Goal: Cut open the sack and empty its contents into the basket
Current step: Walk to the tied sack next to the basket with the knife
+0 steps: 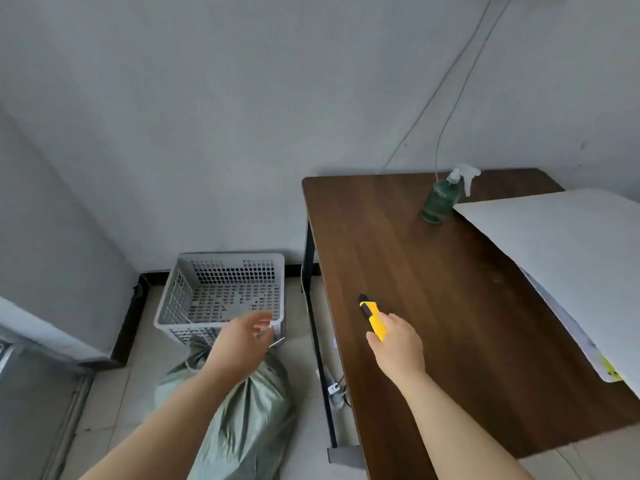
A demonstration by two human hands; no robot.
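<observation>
A pale green woven sack [249, 420] stands on the floor, its tied neck pointing toward the basket. Just behind it sits a grey perforated plastic basket [173, 296] with nothing inside. My left hand [239, 344] hovers above the sack's neck, fingers pinching a thin white strip, possibly a cut tie. My right hand [398, 348] is over the wooden table [433, 289], gripping a yellow utility knife [373, 318] whose black tip points away from me.
A green spray bottle [441, 199] stands at the table's far side. A large white sheet or board [571, 258] covers the table's right part. Cables hang down the wall, and a plug strip lies on the floor by the table leg [320, 341].
</observation>
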